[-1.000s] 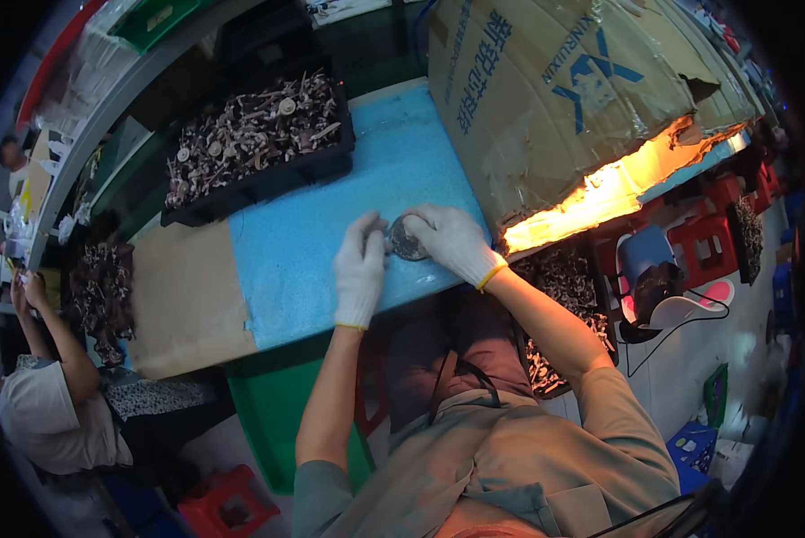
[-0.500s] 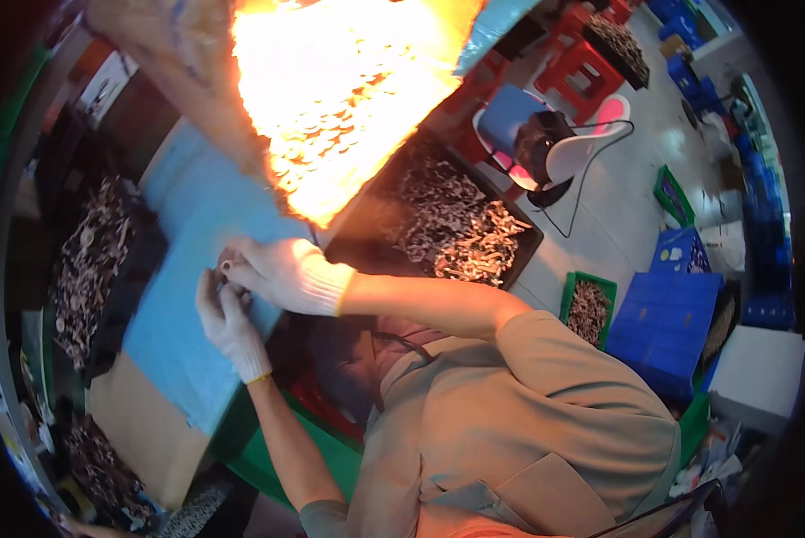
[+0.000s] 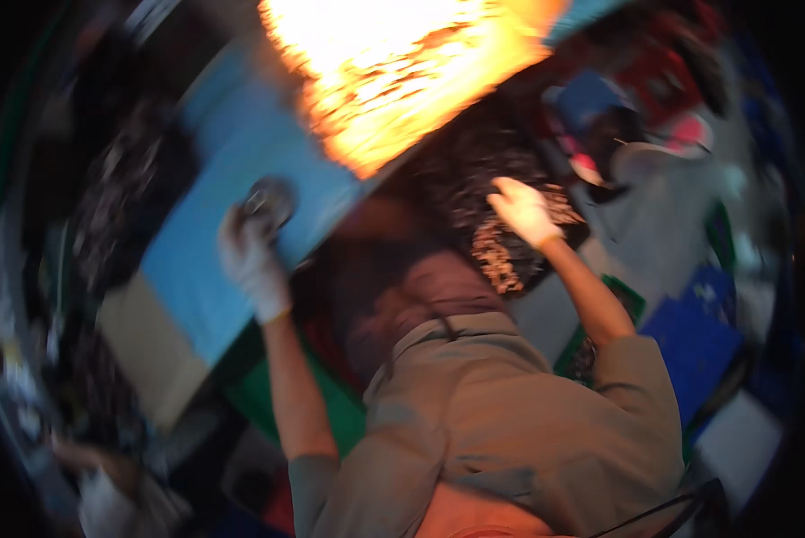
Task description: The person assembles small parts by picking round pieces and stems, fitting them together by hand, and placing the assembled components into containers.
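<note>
Gripping a small round dark part [image 3: 268, 202] over the blue work surface [image 3: 232, 242], the gloved left hand [image 3: 252, 255] has its fingers curled around it, apparently keeping it ready, while the right hand [image 3: 523, 211], fingers blurred beyond telling, reaches over a dark tray of loose pieces [image 3: 501, 193] at the person's side.

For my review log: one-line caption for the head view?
Gloved left hand holds a round grey part over the blue mat; right hand reaches into a tray of small parts.
</note>
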`<action>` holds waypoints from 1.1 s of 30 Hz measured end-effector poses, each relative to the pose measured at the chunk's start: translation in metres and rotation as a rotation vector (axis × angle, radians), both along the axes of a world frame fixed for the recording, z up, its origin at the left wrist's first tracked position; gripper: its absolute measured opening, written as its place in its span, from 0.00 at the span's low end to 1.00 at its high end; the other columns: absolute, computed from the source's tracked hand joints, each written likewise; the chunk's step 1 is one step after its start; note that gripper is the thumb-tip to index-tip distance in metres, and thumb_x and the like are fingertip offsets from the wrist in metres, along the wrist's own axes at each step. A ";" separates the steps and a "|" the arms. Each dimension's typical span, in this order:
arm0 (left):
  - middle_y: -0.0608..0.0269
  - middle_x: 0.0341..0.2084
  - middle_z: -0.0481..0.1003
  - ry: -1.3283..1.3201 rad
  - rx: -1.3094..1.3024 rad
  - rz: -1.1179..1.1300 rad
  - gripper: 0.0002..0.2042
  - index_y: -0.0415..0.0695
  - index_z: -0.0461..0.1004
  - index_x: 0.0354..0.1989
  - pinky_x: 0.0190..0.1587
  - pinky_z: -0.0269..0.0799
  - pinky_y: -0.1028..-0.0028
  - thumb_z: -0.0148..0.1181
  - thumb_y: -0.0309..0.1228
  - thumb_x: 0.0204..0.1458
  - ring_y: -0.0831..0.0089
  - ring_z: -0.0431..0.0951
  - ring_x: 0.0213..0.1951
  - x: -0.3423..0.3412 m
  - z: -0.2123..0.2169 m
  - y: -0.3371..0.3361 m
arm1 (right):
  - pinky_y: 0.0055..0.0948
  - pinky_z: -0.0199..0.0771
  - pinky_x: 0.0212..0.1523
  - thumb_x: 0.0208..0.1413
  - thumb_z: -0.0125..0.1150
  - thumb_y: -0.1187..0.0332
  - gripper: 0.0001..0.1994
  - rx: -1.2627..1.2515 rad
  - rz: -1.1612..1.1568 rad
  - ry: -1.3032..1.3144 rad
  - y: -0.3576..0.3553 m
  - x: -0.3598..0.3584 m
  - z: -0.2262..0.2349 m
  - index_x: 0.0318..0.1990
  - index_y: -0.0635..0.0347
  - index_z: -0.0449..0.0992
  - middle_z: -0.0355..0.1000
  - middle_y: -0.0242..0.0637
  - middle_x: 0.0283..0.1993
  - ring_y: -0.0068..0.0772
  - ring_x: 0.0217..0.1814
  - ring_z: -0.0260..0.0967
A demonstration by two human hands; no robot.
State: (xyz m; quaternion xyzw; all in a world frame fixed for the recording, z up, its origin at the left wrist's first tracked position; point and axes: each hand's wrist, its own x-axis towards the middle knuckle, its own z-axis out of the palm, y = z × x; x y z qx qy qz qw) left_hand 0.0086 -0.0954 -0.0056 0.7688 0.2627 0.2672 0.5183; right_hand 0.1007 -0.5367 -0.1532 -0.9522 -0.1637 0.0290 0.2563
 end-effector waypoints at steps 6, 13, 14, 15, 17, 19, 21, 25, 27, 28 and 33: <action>0.49 0.51 0.79 -0.307 -0.212 0.264 0.17 0.30 0.69 0.65 0.44 0.81 0.72 0.51 0.25 0.71 0.72 0.80 0.41 0.007 -0.014 0.006 | 0.42 0.82 0.50 0.67 0.64 0.63 0.12 0.340 0.263 0.214 0.113 -0.078 0.027 0.51 0.59 0.81 0.82 0.46 0.48 0.51 0.45 0.82; 0.46 0.51 0.77 -0.307 -0.366 0.150 0.17 0.28 0.68 0.63 0.44 0.80 0.71 0.51 0.24 0.71 0.70 0.80 0.41 -0.032 -0.012 0.022 | 0.50 0.75 0.62 0.68 0.54 0.62 0.16 0.067 0.272 0.181 0.225 -0.072 0.026 0.57 0.60 0.79 0.78 0.49 0.60 0.56 0.61 0.75; 0.46 0.51 0.77 -0.295 -0.400 0.129 0.17 0.28 0.68 0.63 0.44 0.80 0.71 0.51 0.24 0.71 0.70 0.80 0.41 -0.037 -0.017 0.024 | 0.52 0.75 0.61 0.68 0.53 0.63 0.17 0.013 0.329 0.008 0.238 -0.048 0.016 0.57 0.60 0.79 0.78 0.50 0.59 0.58 0.60 0.75; 0.47 0.48 0.79 -0.274 -0.369 0.142 0.15 0.28 0.71 0.61 0.43 0.80 0.73 0.49 0.22 0.71 0.73 0.80 0.40 -0.032 -0.012 0.019 | 0.52 0.75 0.60 0.67 0.54 0.63 0.18 -0.064 0.314 0.239 0.256 -0.031 -0.006 0.58 0.60 0.78 0.77 0.51 0.59 0.58 0.59 0.75; 0.49 0.47 0.80 -0.249 -0.312 0.099 0.14 0.29 0.72 0.60 0.43 0.80 0.73 0.49 0.22 0.71 0.73 0.80 0.39 -0.022 -0.012 0.011 | 0.51 0.74 0.60 0.65 0.56 0.63 0.19 -0.144 0.295 0.459 0.274 -0.018 -0.033 0.60 0.61 0.77 0.77 0.51 0.58 0.57 0.58 0.75; 0.52 0.45 0.81 -0.215 -0.214 0.075 0.13 0.30 0.74 0.59 0.43 0.80 0.74 0.49 0.22 0.71 0.74 0.80 0.39 -0.025 -0.012 0.012 | 0.50 0.75 0.60 0.64 0.57 0.63 0.21 -0.490 0.728 0.163 0.284 -0.020 -0.035 0.62 0.59 0.75 0.77 0.52 0.56 0.55 0.60 0.75; 0.52 0.45 0.81 -0.193 -0.217 0.095 0.13 0.31 0.74 0.59 0.43 0.80 0.74 0.49 0.22 0.71 0.74 0.80 0.39 -0.027 -0.011 0.009 | 0.53 0.74 0.61 0.63 0.55 0.65 0.21 -0.480 0.786 -0.074 0.282 -0.036 -0.048 0.62 0.58 0.76 0.78 0.52 0.57 0.57 0.61 0.75; 0.54 0.44 0.80 -0.160 -0.209 0.103 0.13 0.31 0.74 0.59 0.42 0.78 0.75 0.50 0.23 0.72 0.76 0.78 0.38 -0.023 -0.010 0.005 | 0.55 0.73 0.62 0.62 0.51 0.69 0.20 -0.292 0.644 -0.130 0.258 -0.066 -0.057 0.60 0.55 0.79 0.80 0.50 0.57 0.57 0.60 0.77; 0.55 0.44 0.80 -0.162 -0.211 0.090 0.13 0.31 0.74 0.59 0.42 0.78 0.76 0.50 0.23 0.72 0.76 0.79 0.38 -0.031 -0.013 0.010 | 0.51 0.75 0.61 0.63 0.53 0.69 0.18 -0.291 0.653 0.073 0.252 -0.069 -0.025 0.58 0.53 0.81 0.82 0.47 0.52 0.54 0.58 0.78; 0.55 0.44 0.80 -0.173 -0.203 0.106 0.13 0.31 0.74 0.59 0.42 0.78 0.76 0.50 0.23 0.72 0.76 0.79 0.38 -0.035 -0.013 0.010 | 0.49 0.76 0.60 0.63 0.55 0.69 0.16 -0.301 0.669 0.149 0.245 -0.067 0.016 0.56 0.53 0.82 0.82 0.45 0.49 0.52 0.57 0.78; 0.54 0.43 0.82 -0.103 -0.146 0.111 0.13 0.32 0.76 0.58 0.42 0.79 0.74 0.51 0.23 0.70 0.76 0.79 0.38 -0.024 -0.007 0.003 | 0.40 0.83 0.52 0.64 0.66 0.69 0.10 0.442 0.794 0.187 0.234 -0.064 0.152 0.51 0.54 0.83 0.83 0.41 0.46 0.44 0.49 0.82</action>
